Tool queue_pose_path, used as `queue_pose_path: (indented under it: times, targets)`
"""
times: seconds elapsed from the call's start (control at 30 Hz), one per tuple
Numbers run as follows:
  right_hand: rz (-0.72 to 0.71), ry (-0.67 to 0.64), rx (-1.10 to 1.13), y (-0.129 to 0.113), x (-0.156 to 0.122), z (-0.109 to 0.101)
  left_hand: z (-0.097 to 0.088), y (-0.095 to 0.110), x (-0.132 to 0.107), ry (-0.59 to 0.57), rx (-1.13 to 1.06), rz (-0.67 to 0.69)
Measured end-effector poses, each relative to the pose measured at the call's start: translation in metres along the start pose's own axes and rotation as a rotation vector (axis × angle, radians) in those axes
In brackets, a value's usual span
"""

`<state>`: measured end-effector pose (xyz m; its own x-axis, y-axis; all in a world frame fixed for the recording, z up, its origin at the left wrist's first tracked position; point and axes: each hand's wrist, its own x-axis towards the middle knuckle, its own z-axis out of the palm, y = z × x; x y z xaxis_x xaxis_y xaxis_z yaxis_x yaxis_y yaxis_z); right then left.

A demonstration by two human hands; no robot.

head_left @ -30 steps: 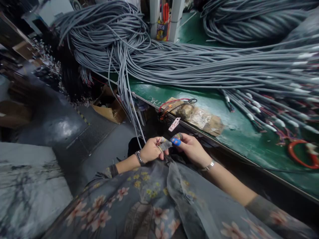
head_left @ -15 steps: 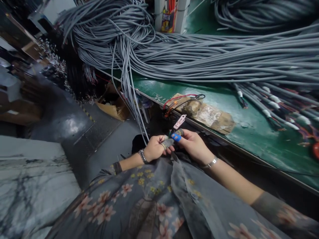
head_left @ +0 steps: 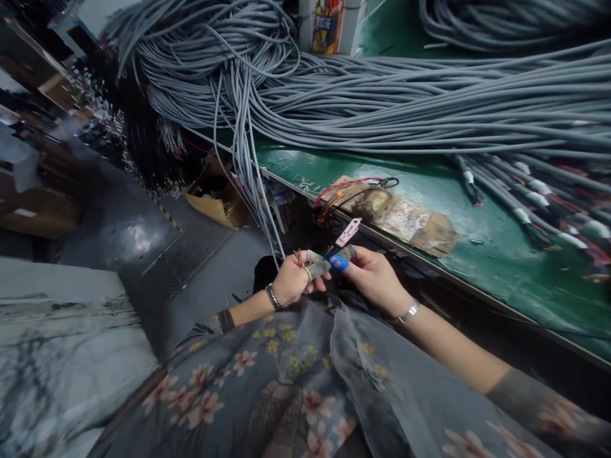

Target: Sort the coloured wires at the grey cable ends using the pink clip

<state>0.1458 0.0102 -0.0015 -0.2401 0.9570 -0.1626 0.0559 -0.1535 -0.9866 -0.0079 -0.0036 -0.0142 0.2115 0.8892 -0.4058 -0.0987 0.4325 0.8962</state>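
My left hand point(head_left: 291, 281) is closed, with finger covers on its fingertips, and grips thin coloured wires. Reddish-brown wire ends point(head_left: 299, 257) stick up over its fingers. Dark green and blue wires point(head_left: 330, 253) run between the two hands. My right hand point(head_left: 379, 280), with a blue cover on the thumb and a grey one on a finger, pinches these wires close beside the left fingertips. Just above the right fingers, a pink flat piece with small holes point(head_left: 348, 233) slants upward; whether the hand touches it, I cannot tell. Grey cables point(head_left: 267, 222) hang down behind the left hand.
Bundles of grey cable point(head_left: 363, 117) cover the green table point(head_left: 296, 166). Stripped cable ends point(head_left: 534, 222) lie at right. A taped cardboard piece point(head_left: 405, 226) and red and black leads point(head_left: 353, 184) sit at the table edge. An open cardboard box point(head_left: 219, 210) stands below.
The reddish-brown wire ends now stand out more plainly above my left fingers, and more dark wire shows between the hands. The hands stay close together; the view has shifted slightly.
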Motion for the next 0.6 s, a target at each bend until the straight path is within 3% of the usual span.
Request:
queue_pose_path:
  times: [0.13, 0.3, 0.6]
  targets:
    - [-0.028, 0.004, -0.051, 0.0021, -0.0011, 0.0015, 0.0028, 0.0007, 0.0006, 0.061, -0.129, -0.005]
    - [-0.035, -0.026, -0.108, 0.0055, -0.0032, 0.0018, 0.0045, 0.0021, 0.0007, 0.140, -0.132, -0.028]
    - [0.128, -0.048, 0.083, -0.0001, -0.0011, -0.0037, 0.0045, 0.0023, -0.0028, 0.013, -0.052, -0.038]
